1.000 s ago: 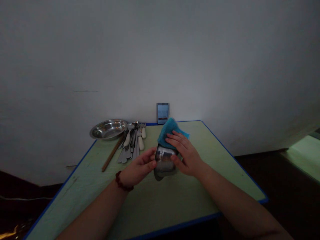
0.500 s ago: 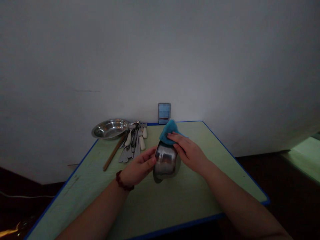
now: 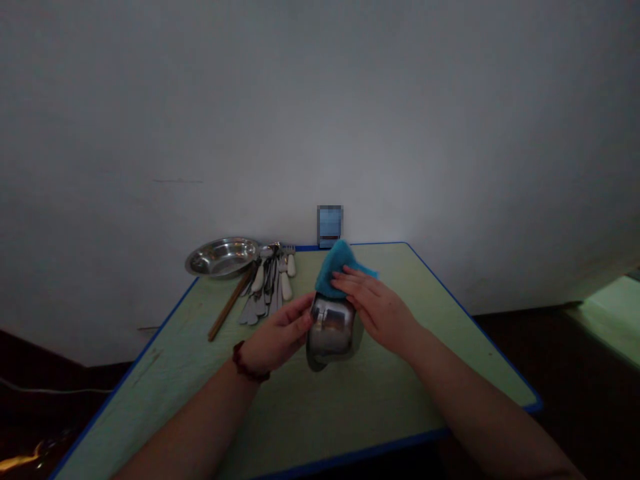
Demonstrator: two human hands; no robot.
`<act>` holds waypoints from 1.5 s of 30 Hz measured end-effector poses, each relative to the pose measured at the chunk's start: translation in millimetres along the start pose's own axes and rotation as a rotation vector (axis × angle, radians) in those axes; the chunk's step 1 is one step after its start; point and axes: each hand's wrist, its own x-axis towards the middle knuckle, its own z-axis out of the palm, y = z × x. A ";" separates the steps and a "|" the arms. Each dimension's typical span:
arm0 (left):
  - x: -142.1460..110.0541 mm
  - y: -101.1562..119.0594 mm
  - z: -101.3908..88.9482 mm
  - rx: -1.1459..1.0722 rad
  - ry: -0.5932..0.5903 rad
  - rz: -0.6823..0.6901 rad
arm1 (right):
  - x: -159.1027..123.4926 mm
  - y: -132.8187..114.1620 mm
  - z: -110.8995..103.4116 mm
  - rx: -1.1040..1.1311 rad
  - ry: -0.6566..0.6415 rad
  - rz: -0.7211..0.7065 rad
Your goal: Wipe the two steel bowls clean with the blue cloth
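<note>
Two hands (image 3: 285,339) (image 3: 383,312), one bowl (image 3: 331,335), one cloth (image 3: 332,265)

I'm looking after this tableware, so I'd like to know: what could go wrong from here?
The metal bowl might slip: it is tilted, and the left hand holds just one side while the right hand has the blue cloth against it. The shallow metal dish seems to jut past the table's left edge, so a bump could tip it off.
</note>
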 end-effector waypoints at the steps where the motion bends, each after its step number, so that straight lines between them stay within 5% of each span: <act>1: 0.3 0.0 0.2 -0.002 -0.002 -0.001 | 0.0 -0.2 -0.3 -0.003 -0.003 -0.005; 45: 0.5 -2.2 -1.4 -0.039 0.059 -0.020 | -1.8 -1.1 0.3 -0.040 -0.039 -0.029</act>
